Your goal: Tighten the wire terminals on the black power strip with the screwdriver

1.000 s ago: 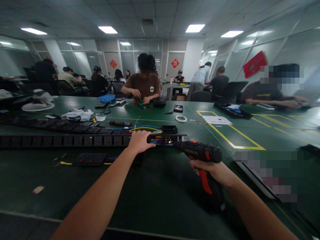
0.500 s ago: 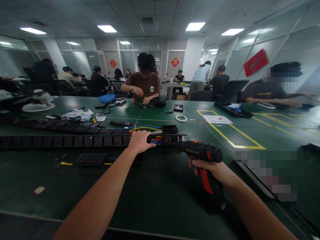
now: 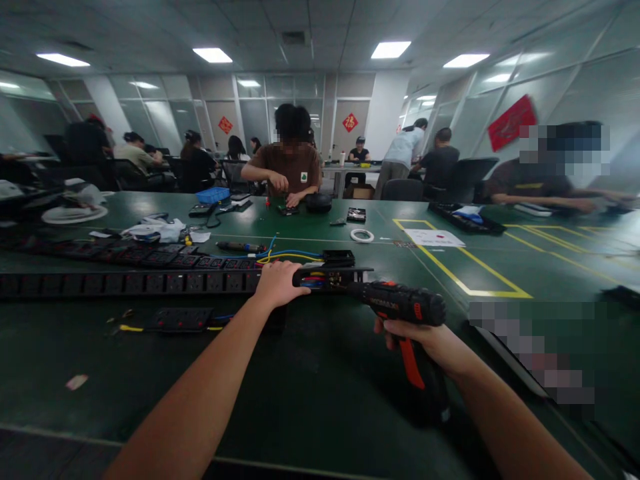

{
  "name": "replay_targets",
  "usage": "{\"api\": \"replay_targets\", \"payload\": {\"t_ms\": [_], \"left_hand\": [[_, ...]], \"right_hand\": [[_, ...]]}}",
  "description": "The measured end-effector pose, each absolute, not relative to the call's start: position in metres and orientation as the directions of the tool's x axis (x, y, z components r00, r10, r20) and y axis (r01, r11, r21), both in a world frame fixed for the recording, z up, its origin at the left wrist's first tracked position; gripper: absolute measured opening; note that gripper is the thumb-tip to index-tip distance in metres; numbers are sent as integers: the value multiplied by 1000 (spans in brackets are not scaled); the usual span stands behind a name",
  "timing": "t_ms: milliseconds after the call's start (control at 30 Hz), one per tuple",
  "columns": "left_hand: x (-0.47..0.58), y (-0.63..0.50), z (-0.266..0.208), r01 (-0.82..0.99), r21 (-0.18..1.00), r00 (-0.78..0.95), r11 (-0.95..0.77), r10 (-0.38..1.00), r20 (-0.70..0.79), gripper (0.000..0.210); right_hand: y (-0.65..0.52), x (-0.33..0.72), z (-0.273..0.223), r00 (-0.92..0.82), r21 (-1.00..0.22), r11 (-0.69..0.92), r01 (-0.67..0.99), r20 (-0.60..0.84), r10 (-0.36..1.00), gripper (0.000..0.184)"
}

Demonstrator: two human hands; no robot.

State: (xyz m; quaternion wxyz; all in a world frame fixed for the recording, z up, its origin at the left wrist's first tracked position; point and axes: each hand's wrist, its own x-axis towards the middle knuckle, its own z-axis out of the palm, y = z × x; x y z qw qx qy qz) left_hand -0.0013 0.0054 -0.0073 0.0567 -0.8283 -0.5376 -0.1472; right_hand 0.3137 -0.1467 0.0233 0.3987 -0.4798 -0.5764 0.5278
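Note:
My left hand (image 3: 281, 283) grips the right end of a long black power strip (image 3: 150, 283), which lies across the table with a row of sockets along it. Beside my fingers, the strip's end is uncovered, and coloured wires (image 3: 314, 283) show inside. A black and orange cordless drill (image 3: 400, 301) is in my right hand (image 3: 417, 333), fingers wrapped about its handle. Its nose points left into the uncovered end; whether the bit touches a screw is too small to tell. A short black socket piece (image 3: 183, 319) with yellow and blue wires lies nearer to me, left of my forearm.
Behind the strip lie more socket strips (image 3: 145, 255), a pen-shaped screwdriver (image 3: 243, 247), blue and yellow wires and a small black box (image 3: 339, 257). A white tape roll (image 3: 362, 235) and a paper sheet (image 3: 434, 238) sit farther back. A co-worker (image 3: 293, 163) works across the green table (image 3: 310, 400).
Almost nothing differs. The drill has shifted very slightly left, with its nose still at the strip's end; my left hand keeps its grip.

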Motion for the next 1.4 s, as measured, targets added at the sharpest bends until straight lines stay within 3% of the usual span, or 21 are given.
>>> {"api": "replay_targets", "payload": {"t_ms": [933,1400], "left_hand": [[-1,7,-8,903,85,380,-420,876,296,72],[-1,7,-7,905,83,381,-418,881,280,72]], "right_hand": [[-153,308,33,-171,-963,-98,251,-144,975,40],[-153,309,31,-175,-968,-97,232,-139,975,36]]}}
